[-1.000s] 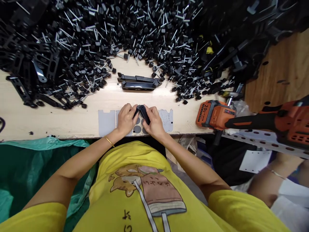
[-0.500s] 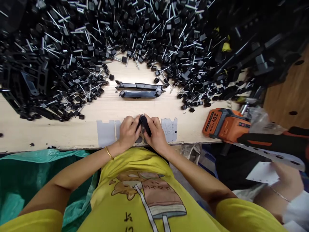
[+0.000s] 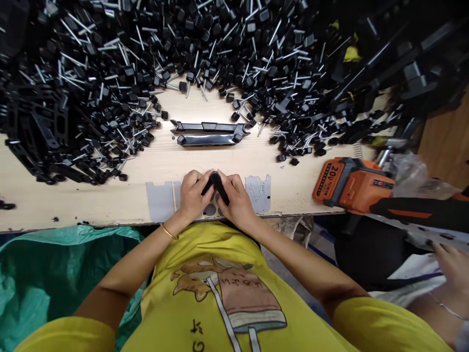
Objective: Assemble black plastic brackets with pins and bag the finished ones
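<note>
Near the table's front edge, both hands grip a black V-shaped plastic part [image 3: 221,187] whose two arms meet at a rounded top. My left hand [image 3: 191,196] has its fingers closed on the left arm. Closed around the longer-looking right arm is my right hand [image 3: 238,199]. Fingers hide the lower ends of both arms. Beyond the hands lie two long black pieces side by side: a bar with forked ends [image 3: 208,127] and a glossy bar with rounded ends [image 3: 208,141].
A large heap of black knobs with metal pins [image 3: 205,49] spreads across the back. Black slotted frames [image 3: 47,122] lie left. Grey tape patches [image 3: 160,201] mark the front edge. An orange cordless tool [image 3: 361,188] lies right, above a co-worker's hand [image 3: 452,266]. A green bag [image 3: 69,259] hangs front left.
The black part's two arms now stand a little wider apart, with the left hand's grip shifted slightly. The co-worker's hand at the right has moved. The view has shifted a little.
</note>
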A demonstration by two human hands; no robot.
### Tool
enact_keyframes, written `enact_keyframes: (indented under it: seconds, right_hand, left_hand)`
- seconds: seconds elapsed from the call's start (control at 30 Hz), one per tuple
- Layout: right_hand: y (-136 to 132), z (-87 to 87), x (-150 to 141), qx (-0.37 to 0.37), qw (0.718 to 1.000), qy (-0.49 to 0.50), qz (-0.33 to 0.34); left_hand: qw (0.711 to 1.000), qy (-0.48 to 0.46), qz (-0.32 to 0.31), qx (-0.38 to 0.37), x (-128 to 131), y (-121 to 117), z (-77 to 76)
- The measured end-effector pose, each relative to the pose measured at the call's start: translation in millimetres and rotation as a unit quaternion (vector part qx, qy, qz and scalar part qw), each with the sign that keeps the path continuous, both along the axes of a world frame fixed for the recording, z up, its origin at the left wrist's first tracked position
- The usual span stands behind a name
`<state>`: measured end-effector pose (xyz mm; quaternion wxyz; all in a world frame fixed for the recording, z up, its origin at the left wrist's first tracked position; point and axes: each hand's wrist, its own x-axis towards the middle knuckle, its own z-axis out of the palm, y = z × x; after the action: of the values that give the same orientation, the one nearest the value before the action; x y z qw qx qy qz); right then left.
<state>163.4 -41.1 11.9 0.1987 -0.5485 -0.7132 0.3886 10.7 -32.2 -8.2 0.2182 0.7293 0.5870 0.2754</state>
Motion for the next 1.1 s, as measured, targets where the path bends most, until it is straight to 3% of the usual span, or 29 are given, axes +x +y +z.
enact_keyframes:
  seconds: [0.1,0.3,0.7,0.8,0.87,0.9,0.93,0.97,1.0,1.07,1.1]
  right_hand:
    - [0,-1.0,1,-0.003,1.000,-0.003,0.001]
    - [1,-1.3,-2,-0.023,1.000,-0.005,-0.003]
    - [3,-2.1,-11,0.010,1.000,-0.022,-0.013]
    - [18,5.3,3,-0.013,0.998,0.008,0.054]
    - [44,16.2,28,-0.011,0.997,0.005,0.076]
    - [62,22.8,44,0.012,0.999,-0.023,0.030]
    - [83,29.2,63,0.057,0.992,-0.078,-0.078]
    - [105,34.8,81,0.094,0.966,-0.137,-0.196]
    - [129,38.9,100,0.110,0.945,-0.163,-0.262]
    - [174,42.3,132,0.107,0.916,-0.189,-0.336]
    - [193,42.2,144,0.072,0.899,-0.210,-0.377]
  left_hand:
    - [0.998,-0.006,-0.065,-0.027,-7,9,1.7]
    - [0.993,-0.015,-0.113,-0.038,-20,22,1.5]
    - [0.999,-0.003,-0.045,0.002,-13,18,2.4]
    - [0.998,0.008,-0.064,0.007,-16,21,2.1]
    - [0.997,0.021,-0.073,0.011,-17,23,2.1]
    - [0.997,0.026,-0.073,0.012,-17,23,2.0]
    - [0.997,0.028,-0.068,0.012,-17,23,1.7]
    - [0.998,0.028,-0.062,0.012,-16,22,1.2]
    - [0.998,0.026,-0.053,0.011,-15,21,0.6]
    - [0.999,0.022,-0.039,0.007,-14,17,0.3]
    - [0.999,0.020,-0.036,0.003,-15,15,1.0]
